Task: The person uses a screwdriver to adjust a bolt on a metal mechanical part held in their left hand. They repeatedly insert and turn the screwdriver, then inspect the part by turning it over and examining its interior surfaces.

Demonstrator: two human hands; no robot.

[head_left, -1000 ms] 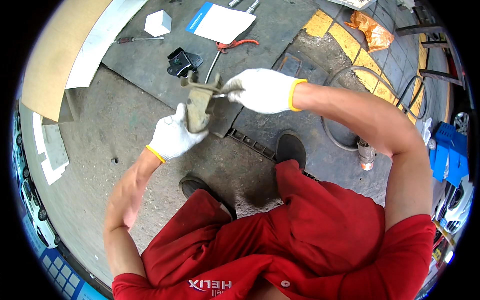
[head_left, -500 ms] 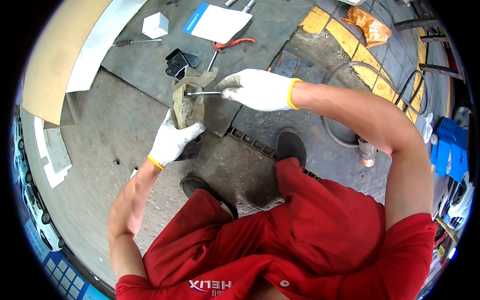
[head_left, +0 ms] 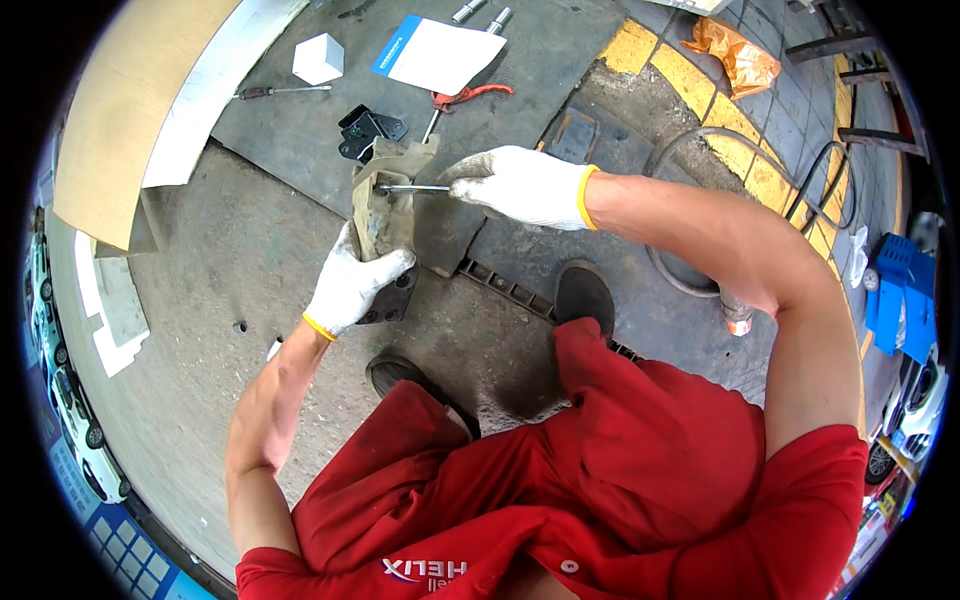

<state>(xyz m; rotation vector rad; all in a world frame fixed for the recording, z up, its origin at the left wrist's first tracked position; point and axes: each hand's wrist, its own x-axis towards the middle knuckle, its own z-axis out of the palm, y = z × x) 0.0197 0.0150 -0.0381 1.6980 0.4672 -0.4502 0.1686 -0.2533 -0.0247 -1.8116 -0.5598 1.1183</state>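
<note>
My left hand [head_left: 352,280], in a white knit glove with a yellow cuff, is closed round the lower end of a dirty beige bracket-like part [head_left: 388,222]. In my right hand [head_left: 525,187], gloved alike, is a slim silver wrench [head_left: 425,188]. Its far end reaches into the opening of the beige part; the glove covers its handle, and how its tip seats cannot be made out. Just beyond the part lies a black metal bracket [head_left: 368,130]. A dark plate with holes [head_left: 392,298] shows beside my left hand, partly hidden by it.
Further off lie a red-handled tool [head_left: 468,96], a white and blue paper [head_left: 440,55], a white box [head_left: 318,60] and a screwdriver [head_left: 280,91]. A hose [head_left: 660,245] curls at the right, near an orange bag [head_left: 738,58]. A slotted drain strip [head_left: 505,288] runs before my feet.
The whole view has shifted slightly. Both hands keep their hold, and the wrench stays in the beige part's opening with hardly any movement.
</note>
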